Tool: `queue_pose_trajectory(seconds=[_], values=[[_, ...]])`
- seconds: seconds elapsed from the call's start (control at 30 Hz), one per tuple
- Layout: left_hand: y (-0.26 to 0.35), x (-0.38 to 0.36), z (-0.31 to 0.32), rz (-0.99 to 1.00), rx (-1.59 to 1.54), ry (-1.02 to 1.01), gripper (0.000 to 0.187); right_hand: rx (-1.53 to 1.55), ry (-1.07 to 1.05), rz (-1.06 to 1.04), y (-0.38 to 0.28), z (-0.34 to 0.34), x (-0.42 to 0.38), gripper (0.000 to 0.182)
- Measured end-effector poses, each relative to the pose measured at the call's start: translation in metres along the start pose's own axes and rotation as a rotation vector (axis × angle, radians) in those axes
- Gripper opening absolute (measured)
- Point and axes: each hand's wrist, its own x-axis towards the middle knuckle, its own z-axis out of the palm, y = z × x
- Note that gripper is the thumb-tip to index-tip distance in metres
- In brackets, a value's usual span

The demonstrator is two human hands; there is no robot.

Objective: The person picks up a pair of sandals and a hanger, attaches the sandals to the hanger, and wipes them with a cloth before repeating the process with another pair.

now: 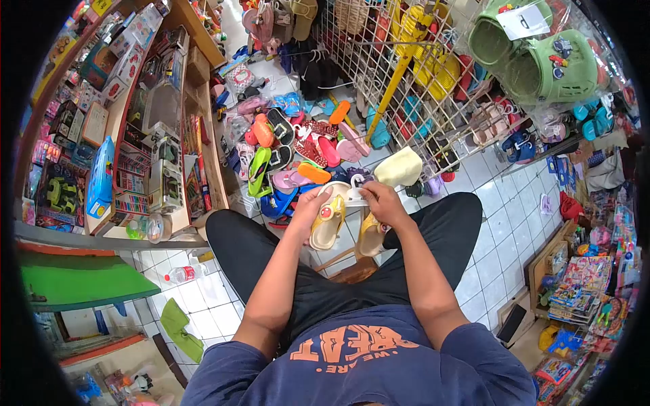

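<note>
My left hand (309, 208) is closed around the side of a yellow child's sandal (327, 232) that has a round red ornament on its strap. The matching sandal (370, 238) hangs beside it, below my right hand (386, 204). Thumb and fingers of that hand pinch the white plastic shoe hanger (353, 195) joining the pair. Both sandals are held above my lap, between my spread knees. Just beyond them lies a heap of loose sandals, among them an orange one (314, 172) and a bright green one (258, 172). My right fingers partly cover the hanger.
A white wire rack (406, 81) with hanging footwear stands ahead on the right. Shelves of boxed toys (128, 128) line the left. A plastic bottle (185, 273) and a green cloth-like piece (180, 329) lie on the tiled floor. Magazines (575, 291) are stacked at the right.
</note>
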Motion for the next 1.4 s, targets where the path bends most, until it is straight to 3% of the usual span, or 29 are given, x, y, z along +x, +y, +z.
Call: queue_pose_trajectory(seconds=[0.03,0.1,0.17,0.23,0.3,0.37,0.4,0.5,0.53,0.57,0.63,0.67,0.7,0.77,0.83,0.87,0.9,0.97,1.03,1.1,1.13,1.17,1.23,1.3,1.4], values=[[-0.003,0.002,-0.003,-0.006,0.002,0.001,0.029,0.003,0.0,0.006,-0.001,-0.001,-0.001,0.021],[-0.009,0.011,-0.013,0.423,0.727,0.052,0.027,0.044,-0.155,0.145,-0.002,-0.004,-0.003,0.023],[-0.012,0.019,-0.019,0.438,0.763,0.088,0.027,0.116,-0.152,0.158,0.007,0.001,-0.003,0.023],[-0.003,0.013,-0.013,0.192,0.207,0.162,0.027,0.229,-0.018,0.193,0.014,0.005,-0.001,0.023],[0.0,0.014,-0.015,0.182,0.16,0.145,0.027,0.259,0.007,0.16,0.025,0.008,0.003,0.022],[0.001,0.013,-0.018,0.108,-0.098,0.033,0.027,0.522,0.077,0.206,0.026,0.008,0.004,0.022],[0.002,0.012,-0.019,0.108,-0.098,0.034,0.027,0.523,0.076,0.207,0.026,0.009,0.005,0.022],[0.004,0.011,-0.019,0.042,-0.181,-0.061,0.027,1.022,0.159,0.32,0.025,0.007,0.007,0.024],[0.006,0.006,-0.016,0.025,-0.142,-0.128,0.029,1.219,0.07,0.328,0.023,0.002,0.004,0.026],[0.0,0.007,-0.018,0.023,-0.145,-0.128,0.029,1.217,0.07,0.331,0.02,0.002,0.003,0.026],[-0.001,0.003,-0.012,-0.051,-0.08,-0.329,0.035,1.345,0.027,0.14,0.014,0.008,0.004,0.018],[-0.003,0.001,-0.007,-0.062,-0.11,-0.509,0.041,1.353,0.012,0.15,0.011,0.01,0.002,0.018],[-0.009,0.001,-0.003,-0.032,-0.05,-0.541,0.042,1.353,0.01,0.151,0.011,0.014,0.0,0.018],[-0.016,0.001,0.002,-0.035,-0.04,-0.455,0.039,1.24,0.101,0.326,0.012,0.022,-0.001,0.021],[-0.018,0.003,0.001,0.033,0.052,-0.459,0.039,1.189,0.139,0.299,0.015,0.026,0.001,0.024],[-0.019,0.004,0.001,0.101,0.145,-0.462,0.038,1.021,0.172,0.335,0.017,0.028,0.002,0.023],[-0.021,0.005,0.0,0.101,0.144,-0.462,0.038,0.852,0.202,0.368,0.018,0.029,0.002,0.023],[-0.024,0.007,-0.004,-0.027,0.254,-0.474,0.045,0.803,0.211,0.349,0.024,0.031,0.001,0.024],[-0.019,0.001,0.01,-0.012,0.222,-0.496,0.048,0.642,0.202,0.412,0.017,0.031,-0.001,0.026],[-0.023,0.001,0.014,0.038,0.554,-0.431,0.048,0.698,0.159,0.44,0.016,0.032,-0.003,0.027],[-0.007,-0.012,0.027,-0.092,0.693,-0.33,0.046,0.573,0.075,0.436,0.018,0.031,-0.004,0.027],[-0.014,-0.007,0.022,-0.094,0.692,-0.328,0.046,0.449,-0.009,0.431,0.021,0.03,-0.004,0.027],[-0.03,0.006,0.009,0.036,0.625,-0.397,0.043,0.456,-0.087,0.439,0.029,0.026,-0.002,0.022],[-0.029,0.008,0.003,-0.019,0.623,-0.396,0.042,0.699,-0.105,0.43,0.013,0.01,0.001,0.018],[-0.017,0.004,0.001,-0.079,0.657,-0.435,0.04,0.791,-0.199,0.469,0.011,-0.007,0.003,0.017]])
